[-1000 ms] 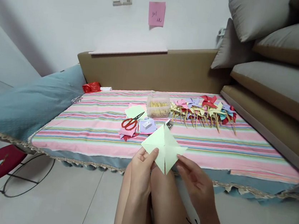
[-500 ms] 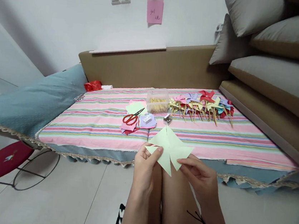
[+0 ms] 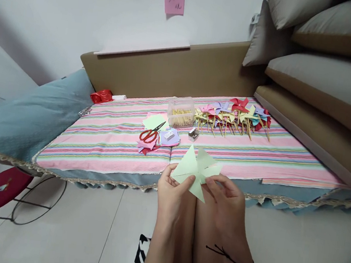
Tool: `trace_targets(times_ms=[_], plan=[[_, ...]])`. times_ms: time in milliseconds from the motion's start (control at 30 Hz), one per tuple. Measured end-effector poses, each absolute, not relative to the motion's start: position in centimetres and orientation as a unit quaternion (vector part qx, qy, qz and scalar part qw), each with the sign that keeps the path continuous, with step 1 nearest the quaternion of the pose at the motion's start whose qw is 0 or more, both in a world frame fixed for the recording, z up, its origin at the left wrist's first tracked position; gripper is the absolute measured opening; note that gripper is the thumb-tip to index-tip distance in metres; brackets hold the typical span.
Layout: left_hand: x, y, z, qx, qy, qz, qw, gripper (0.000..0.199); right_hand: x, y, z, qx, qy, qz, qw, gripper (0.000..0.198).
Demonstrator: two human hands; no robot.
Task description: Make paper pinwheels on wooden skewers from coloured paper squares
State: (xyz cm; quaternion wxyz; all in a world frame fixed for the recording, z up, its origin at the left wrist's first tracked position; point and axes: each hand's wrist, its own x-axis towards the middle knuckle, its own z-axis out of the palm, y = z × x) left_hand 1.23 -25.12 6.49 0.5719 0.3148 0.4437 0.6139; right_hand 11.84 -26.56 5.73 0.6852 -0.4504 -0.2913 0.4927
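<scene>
A pale green square of paper (image 3: 188, 166), slit from its corners toward the middle, is held above my knees. My left hand (image 3: 173, 188) pinches its left side, thumb on top near the centre. With thumb and fingers closed, my right hand (image 3: 227, 196) grips a flap on the right side, which is bent in toward the middle. Beyond the paper lie red-handled scissors (image 3: 150, 135) on coloured paper pieces, a stack of lilac paper squares (image 3: 174, 139) with a small white box (image 3: 169, 135) on it, and a small open box of pins or tacks (image 3: 193, 134).
A clear plastic box (image 3: 181, 114) of thin wooden sticks stands at the back of the striped cloth (image 3: 114, 141). Several finished paper pinwheels (image 3: 237, 115) lie to its right. Cushions (image 3: 324, 76) are piled at far right; a red stool (image 3: 0, 192) stands lower left.
My right hand has moved up and inward, bending the right flap of the green paper toward its middle. My left hand keeps its hold. The view has shifted slightly.
</scene>
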Motion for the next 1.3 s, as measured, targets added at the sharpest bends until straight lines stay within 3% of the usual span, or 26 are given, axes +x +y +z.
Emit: trace_targets(times_ms=[267,433,633,1033,1300], plan=[[0.4,-24.6,5.9,0.362,0.433,0.554,0.613,0.041,12.0,-26.0,4.3,-0.477,-0.259,0.478,0.691,0.027],[-1.3,-24.2,5.7,0.4,0.419,0.486,0.654,0.036,13.2,-25.4,3.2,-0.474,-0.302,0.482,0.672,0.051],[-0.9,-23.6,4.5,0.395,0.44,0.483,0.646,0.045,13.3,-25.4,3.4,-0.505,-0.345,0.488,0.623,0.074],[-0.3,-22.7,3.5,0.307,0.511,0.536,0.597,0.053,12.5,-24.5,3.1,-0.486,-0.303,0.568,0.592,0.081],[0.0,-22.3,3.4,0.315,0.503,0.517,0.617,0.05,12.4,-24.2,2.4,-0.501,-0.283,0.555,0.6,0.083]])
